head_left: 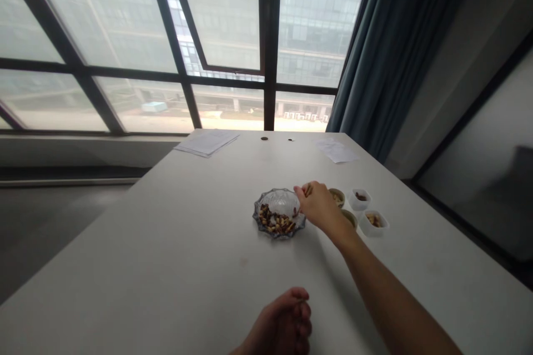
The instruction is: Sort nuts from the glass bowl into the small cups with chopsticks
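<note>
My right hand (320, 208) reaches to the right rim of a scalloped clear glass bowl (280, 194), its fingers pinched together. A small brownish thing shows between the thumb and fingers, too small to name. Mixed nuts or seeds (277, 224), tan and dark brown, lie in the near half of the bowl. A small reddish piece (295, 212) is at the bowl's right side, just under my fingers. Low in the view, my left hand (287, 321) rests near the front of the table, thumb up and fingers curled together, nothing visible in it.
Right of the bowl stand two small round olive cups (350, 217), partly behind my right hand, and two translucent square cups (373, 223) with dark and tan contents. Papers (208, 142) lie at the white table's (187, 244) far left, another sheet (336, 150) at far right.
</note>
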Available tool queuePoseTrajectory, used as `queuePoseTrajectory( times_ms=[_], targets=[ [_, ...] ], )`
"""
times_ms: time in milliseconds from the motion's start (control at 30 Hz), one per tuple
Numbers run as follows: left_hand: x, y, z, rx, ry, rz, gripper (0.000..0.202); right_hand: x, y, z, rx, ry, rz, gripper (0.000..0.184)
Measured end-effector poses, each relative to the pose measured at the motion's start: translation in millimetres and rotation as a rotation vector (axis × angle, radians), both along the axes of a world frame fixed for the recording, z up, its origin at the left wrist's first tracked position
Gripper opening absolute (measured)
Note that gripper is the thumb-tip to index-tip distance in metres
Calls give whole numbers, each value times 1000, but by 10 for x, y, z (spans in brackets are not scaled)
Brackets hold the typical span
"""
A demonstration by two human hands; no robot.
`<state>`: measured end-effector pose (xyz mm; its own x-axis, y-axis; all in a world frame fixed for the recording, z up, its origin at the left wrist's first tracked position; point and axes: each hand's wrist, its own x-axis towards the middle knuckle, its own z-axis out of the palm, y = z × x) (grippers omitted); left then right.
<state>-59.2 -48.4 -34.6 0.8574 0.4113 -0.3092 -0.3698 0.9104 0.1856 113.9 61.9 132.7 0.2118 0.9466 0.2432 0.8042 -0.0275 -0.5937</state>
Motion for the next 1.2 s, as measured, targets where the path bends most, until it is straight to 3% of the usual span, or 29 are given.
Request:
queuePoseTrajectory(
  times_ms=[200,467,633,900,1033,1200],
  targets=[
    [8,-7,42,9,13,0,15,293,-117,-210,137,312,52,48],
    [-1,-8,38,19,22,-8,14,390,-163,-507,176,445,59,52],
    [-4,-17,-6,40,-4,7,14,310,-153,-600,152,391,87,51],
    [-5,-1,-50,28,-39,0,13,290,-171,-662,248,269,0,53],
    [-18,-16,-23,12,-38,-5,13,331,-213,-626,287,339,-54,55],
    [-31,-17,-4,1,-31,0,14,687,-365,-269,470,487,-210,53]
  ],
)
